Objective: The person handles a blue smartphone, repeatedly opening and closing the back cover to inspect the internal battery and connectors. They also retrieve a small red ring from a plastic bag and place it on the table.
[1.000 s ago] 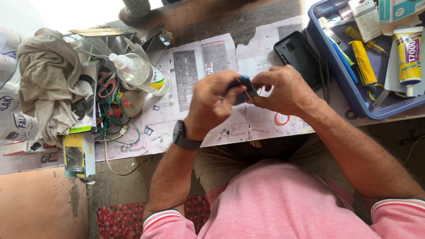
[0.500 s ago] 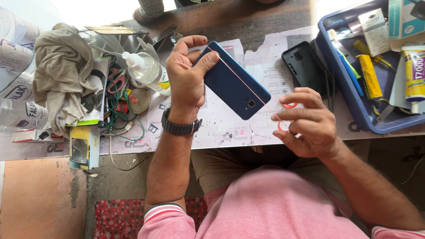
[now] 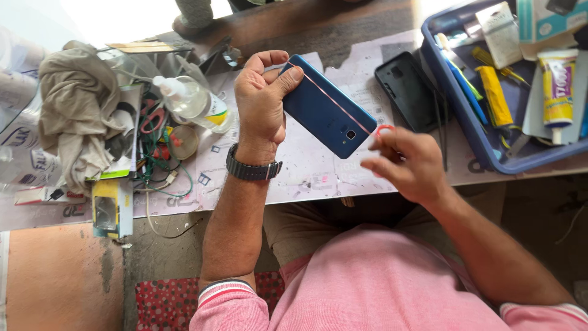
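A: What is the left hand (image 3: pixel 262 101) gripping?

B: A slim blue phone (image 3: pixel 327 106), back side up, glossy, with rounded corners and a small camera lens near its lower end. The thumb presses one long edge and the fingers curl round the other. A thin red rubber band (image 3: pixel 343 105) runs lengthwise over the back.

A: And the right hand (image 3: pixel 407 162)?

B: It sits just beside the phone's lower corner, fingers pinched on a loop of that red band — though the hand is blurred, so I can't be sure how firmly it holds.

A: What has changed from half a second ago?

B: The right hand has risen from resting low on the paper to meet the phone's end, and the phone has tilted only slightly. A second ago both hands were bunched together over it.

A: What lies around them?

B: Printed paper (image 3: pixel 306 168) covers the table. A matte black phone case (image 3: pixel 409 91) lies just past the phone, and beyond it a blue plastic tray (image 3: pixel 453 116) holds tubes and tools. Left of the wrist there are a clear bottle (image 3: pixel 187 98), tangled wires (image 3: pixel 156 162) and a crumpled beige cloth (image 3: pixel 76 110).

A: Any room to move?

B: Some bare paper under and between the hands — the table edge runs just below the watch (image 3: pixel 252 169).
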